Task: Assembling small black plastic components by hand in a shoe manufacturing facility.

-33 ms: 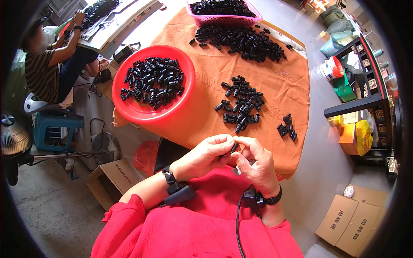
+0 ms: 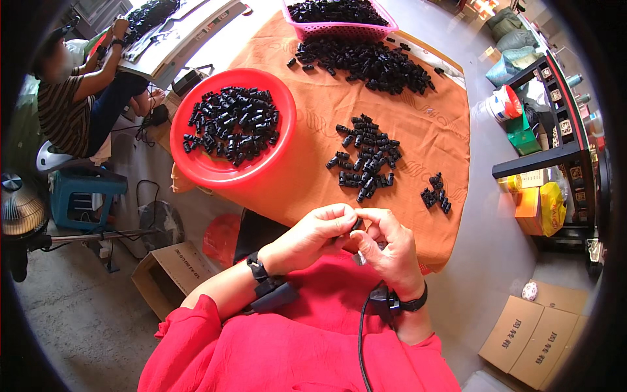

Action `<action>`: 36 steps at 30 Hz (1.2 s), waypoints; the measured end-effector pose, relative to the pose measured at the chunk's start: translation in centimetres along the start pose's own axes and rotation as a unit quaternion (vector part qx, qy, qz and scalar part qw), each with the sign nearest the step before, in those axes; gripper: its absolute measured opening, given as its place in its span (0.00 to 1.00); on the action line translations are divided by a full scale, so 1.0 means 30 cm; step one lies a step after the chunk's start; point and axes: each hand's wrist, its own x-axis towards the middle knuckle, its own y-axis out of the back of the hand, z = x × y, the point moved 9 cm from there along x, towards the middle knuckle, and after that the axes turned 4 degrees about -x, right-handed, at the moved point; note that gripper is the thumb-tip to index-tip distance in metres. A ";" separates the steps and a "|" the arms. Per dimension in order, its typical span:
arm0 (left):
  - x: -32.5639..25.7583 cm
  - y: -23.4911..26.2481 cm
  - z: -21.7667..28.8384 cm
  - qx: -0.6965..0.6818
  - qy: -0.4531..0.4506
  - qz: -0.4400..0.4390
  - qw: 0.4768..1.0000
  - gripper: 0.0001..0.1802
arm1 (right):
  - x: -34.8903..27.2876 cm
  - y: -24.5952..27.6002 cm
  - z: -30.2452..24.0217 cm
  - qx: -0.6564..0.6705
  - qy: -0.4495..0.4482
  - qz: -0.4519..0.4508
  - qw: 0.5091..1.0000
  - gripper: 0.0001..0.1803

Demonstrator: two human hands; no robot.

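In front of my chest, at the table's near edge, both hands meet around a small black plastic part (image 2: 356,224). My left hand (image 2: 318,236) pinches it between thumb and forefinger. My right hand (image 2: 390,251) is closed on its other side, thumb and forefinger at the part; a small greyish piece (image 2: 359,259) shows under the right thumb. Fingers cover most of the black part. Beyond my hands lies a loose group of black cylindrical plastic parts (image 2: 369,157), with a smaller cluster (image 2: 436,195) to the right. A red basin (image 2: 287,124) of similar parts stands left.
An orange cloth (image 2: 294,189) covers the table. At its far side are a heap of black parts (image 2: 372,62) and a pink basket (image 2: 339,31). Another person (image 2: 78,91) works far left. A fan (image 2: 23,206), blue stool (image 2: 85,196), cardboard boxes (image 2: 529,333) and shelf (image 2: 548,160) stand around.
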 end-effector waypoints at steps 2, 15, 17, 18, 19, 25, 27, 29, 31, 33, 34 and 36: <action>0.005 0.025 -0.003 0.078 -0.011 0.003 0.997 0.09 | -0.002 -0.003 0.028 0.027 -0.036 0.014 0.999 0.11; 0.006 -0.010 -0.028 0.021 0.003 -0.009 1.000 0.11 | 0.003 0.000 0.013 0.034 -0.013 0.041 0.999 0.06; 0.007 -0.015 -0.022 0.030 -0.010 0.012 0.999 0.12 | 0.003 -0.001 0.020 0.032 -0.021 0.042 0.998 0.06; 0.006 -0.017 -0.021 0.031 -0.009 0.013 0.999 0.12 | 0.005 0.001 0.012 0.033 -0.021 0.042 0.998 0.06; 0.005 -0.016 -0.018 0.036 -0.011 0.018 0.999 0.12 | 0.006 0.001 0.013 0.044 -0.046 0.042 0.997 0.06; -0.004 -0.012 -0.012 0.034 -0.020 0.009 0.999 0.12 | 0.009 0.003 -0.006 -0.020 -0.026 0.071 0.997 0.06; -0.001 -0.023 -0.018 0.014 -0.016 -0.011 1.000 0.16 | 0.012 0.001 -0.004 -0.021 -0.027 0.078 0.996 0.06; 0.001 -0.008 -0.019 0.003 -0.019 0.052 0.998 0.11 | 0.013 0.000 0.002 -0.017 -0.022 0.086 0.996 0.07; 0.004 -0.006 -0.017 0.000 -0.023 0.045 0.999 0.11 | 0.011 0.004 0.004 -0.007 -0.026 0.096 0.995 0.07; 0.004 0.000 -0.014 -0.003 -0.028 0.039 0.999 0.11 | 0.009 0.010 0.006 0.004 -0.028 0.105 0.994 0.07; 0.004 -0.006 -0.009 0.007 -0.031 0.018 0.999 0.12 | 0.006 0.017 0.015 0.007 -0.044 0.112 0.993 0.07; 0.006 -0.020 -0.008 0.018 -0.032 -0.002 0.999 0.14 | 0.002 0.028 0.030 0.012 -0.060 0.120 0.991 0.07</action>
